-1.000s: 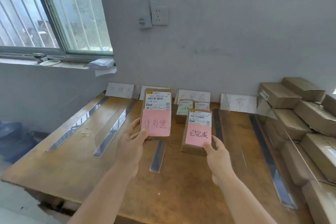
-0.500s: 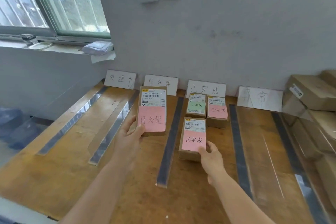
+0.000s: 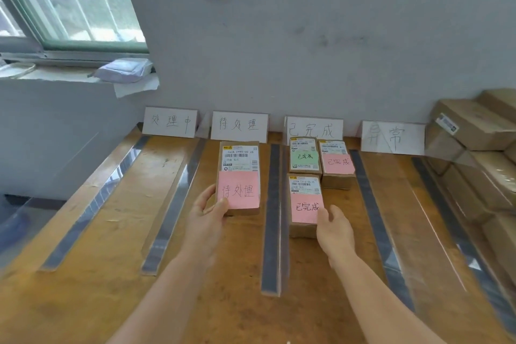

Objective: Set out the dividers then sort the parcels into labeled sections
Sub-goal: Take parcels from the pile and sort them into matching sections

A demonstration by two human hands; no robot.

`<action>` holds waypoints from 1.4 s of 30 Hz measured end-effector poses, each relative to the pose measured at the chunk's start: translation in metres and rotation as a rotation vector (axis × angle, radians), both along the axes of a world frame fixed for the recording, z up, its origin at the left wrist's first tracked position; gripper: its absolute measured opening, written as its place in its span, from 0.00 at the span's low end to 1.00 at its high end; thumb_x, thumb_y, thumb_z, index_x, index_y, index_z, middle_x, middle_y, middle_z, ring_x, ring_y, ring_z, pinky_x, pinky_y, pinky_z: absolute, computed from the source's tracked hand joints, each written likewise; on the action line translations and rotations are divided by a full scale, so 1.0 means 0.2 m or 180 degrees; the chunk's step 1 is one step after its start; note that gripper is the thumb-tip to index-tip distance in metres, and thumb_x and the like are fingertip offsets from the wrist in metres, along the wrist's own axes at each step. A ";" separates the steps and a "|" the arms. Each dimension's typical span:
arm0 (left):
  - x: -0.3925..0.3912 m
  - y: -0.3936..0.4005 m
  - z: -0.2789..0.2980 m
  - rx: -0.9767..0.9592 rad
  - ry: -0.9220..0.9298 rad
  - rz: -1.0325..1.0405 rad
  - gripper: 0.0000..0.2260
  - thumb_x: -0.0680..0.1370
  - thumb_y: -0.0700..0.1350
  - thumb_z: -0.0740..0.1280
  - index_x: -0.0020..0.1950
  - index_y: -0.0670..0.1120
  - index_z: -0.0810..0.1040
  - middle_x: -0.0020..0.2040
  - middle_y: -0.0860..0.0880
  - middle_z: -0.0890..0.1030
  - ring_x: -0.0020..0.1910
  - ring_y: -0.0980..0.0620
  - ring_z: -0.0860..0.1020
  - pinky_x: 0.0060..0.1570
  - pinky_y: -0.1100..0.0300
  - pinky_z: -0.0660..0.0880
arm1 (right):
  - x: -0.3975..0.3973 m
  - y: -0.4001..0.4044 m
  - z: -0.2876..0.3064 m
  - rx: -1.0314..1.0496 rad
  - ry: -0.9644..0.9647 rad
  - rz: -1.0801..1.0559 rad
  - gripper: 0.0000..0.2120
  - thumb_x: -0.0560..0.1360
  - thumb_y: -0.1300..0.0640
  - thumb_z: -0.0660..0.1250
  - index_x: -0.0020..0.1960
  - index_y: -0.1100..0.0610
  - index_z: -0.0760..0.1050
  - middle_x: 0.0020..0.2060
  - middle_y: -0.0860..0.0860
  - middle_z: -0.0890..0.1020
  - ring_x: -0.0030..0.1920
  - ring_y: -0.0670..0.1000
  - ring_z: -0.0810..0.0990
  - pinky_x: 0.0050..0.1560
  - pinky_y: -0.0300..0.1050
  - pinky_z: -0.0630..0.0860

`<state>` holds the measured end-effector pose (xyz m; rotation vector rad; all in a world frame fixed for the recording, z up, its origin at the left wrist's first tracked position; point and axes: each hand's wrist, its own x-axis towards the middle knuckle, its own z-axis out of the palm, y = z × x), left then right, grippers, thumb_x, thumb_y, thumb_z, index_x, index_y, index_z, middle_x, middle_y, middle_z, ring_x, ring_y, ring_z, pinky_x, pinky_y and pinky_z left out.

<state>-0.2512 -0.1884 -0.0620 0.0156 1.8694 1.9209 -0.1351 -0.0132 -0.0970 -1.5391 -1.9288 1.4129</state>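
Brown cardboard parcels (image 3: 238,176) on orange-brown wooden table (image 3: 83,301). 3 pink notes (image 3: 238,194), 1 green note (image 3: 304,157), black handwriting. White label cards (image 3: 393,137) at centre. Grey strips under clear dividers (image 3: 272,218). Pale grey wall (image 3: 335,36); green window frame (image 3: 95,46) upper left.

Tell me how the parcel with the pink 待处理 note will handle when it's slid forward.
The parcel looks like a rigid flat cardboard box, so it should probably slide without tipping or rolling. The left hand holds it one-handed, suggesting it's light. Its pink note may peel if rubbed.
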 end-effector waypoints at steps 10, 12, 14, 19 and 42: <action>-0.33 0.05 -0.10 -0.0240 -0.0057 0.0135 0.15 0.80 0.47 0.65 0.64 0.59 0.70 0.56 0.52 0.82 0.58 0.52 0.77 0.60 0.49 0.74 | -0.51 -0.30 0.24 0.0257 0.0219 0.1953 0.26 0.80 0.51 0.60 0.76 0.46 0.58 0.71 0.43 0.68 0.65 0.49 0.72 0.58 0.44 0.73; -0.41 0.09 -0.13 -0.0429 0.0012 0.0159 0.13 0.81 0.47 0.63 0.64 0.56 0.69 0.55 0.53 0.80 0.54 0.54 0.77 0.54 0.54 0.74 | -0.61 -0.31 0.19 -0.0002 0.0196 0.2010 0.22 0.80 0.56 0.60 0.73 0.46 0.62 0.69 0.44 0.72 0.59 0.47 0.73 0.44 0.34 0.71; -0.47 0.13 -0.16 -0.0790 0.0114 0.0110 0.13 0.82 0.46 0.60 0.67 0.53 0.68 0.59 0.51 0.78 0.55 0.53 0.75 0.54 0.54 0.74 | -0.70 -0.31 0.15 -0.0134 0.0110 0.1980 0.22 0.80 0.58 0.59 0.73 0.46 0.63 0.68 0.44 0.73 0.55 0.45 0.73 0.39 0.32 0.69; -0.62 0.21 -0.24 -0.2109 0.0444 -0.0186 0.17 0.83 0.47 0.56 0.71 0.51 0.68 0.67 0.45 0.69 0.64 0.44 0.70 0.62 0.49 0.73 | -0.86 -0.27 0.04 -0.0420 -0.0149 0.1901 0.26 0.78 0.63 0.58 0.74 0.46 0.62 0.68 0.45 0.73 0.58 0.47 0.72 0.44 0.37 0.70; -0.48 0.26 -0.10 -0.2479 0.1772 -0.0926 0.27 0.79 0.41 0.65 0.76 0.48 0.60 0.74 0.50 0.65 0.72 0.50 0.65 0.68 0.55 0.68 | -0.71 -0.09 0.29 0.0874 -0.0436 0.2898 0.32 0.81 0.59 0.59 0.79 0.55 0.46 0.78 0.49 0.53 0.77 0.52 0.54 0.70 0.45 0.60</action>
